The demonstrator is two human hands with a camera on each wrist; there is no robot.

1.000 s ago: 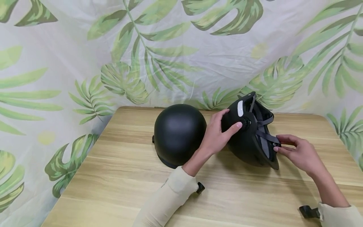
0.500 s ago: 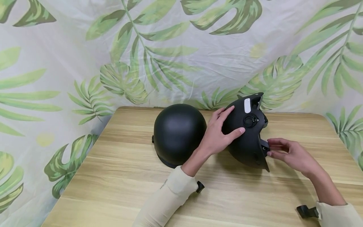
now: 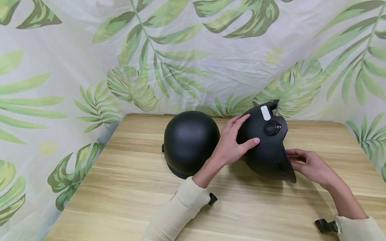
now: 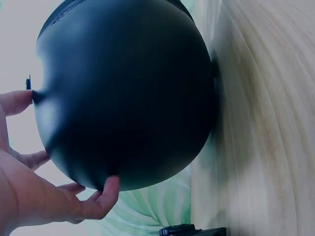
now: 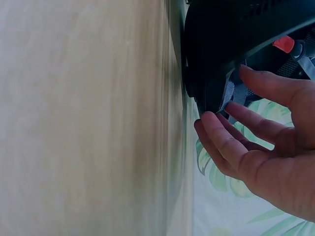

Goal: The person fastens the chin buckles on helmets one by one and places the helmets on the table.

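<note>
A matte black helmet [image 3: 265,152] lies tipped on its crown side, its opening turned right and away from the head view. My left hand [image 3: 230,144] holds the rounded shell with spread fingers, the thumb on its near side. In the left wrist view, fingers [image 4: 101,201] curve around the shell. At the lower rim, my right hand [image 3: 313,167] grips with its fingertips partly hidden behind the edge. The right wrist view shows the thumb inside the opening, near grey straps and a red buckle [image 5: 284,44]. A second black helmet [image 3: 191,142] stands dome up at the left.
The light wooden table [image 3: 126,201] ends at a leaf-printed cloth [image 3: 187,60] behind and at the sides. The second helmet stands close beside my left hand and wrist. Black wrist mounts [image 3: 326,225] project from both sleeves.
The held helmet has been turned, so its inside and straps no longer show in the head view and the side with the white patch and round fitting does. Both hands stay on it.
</note>
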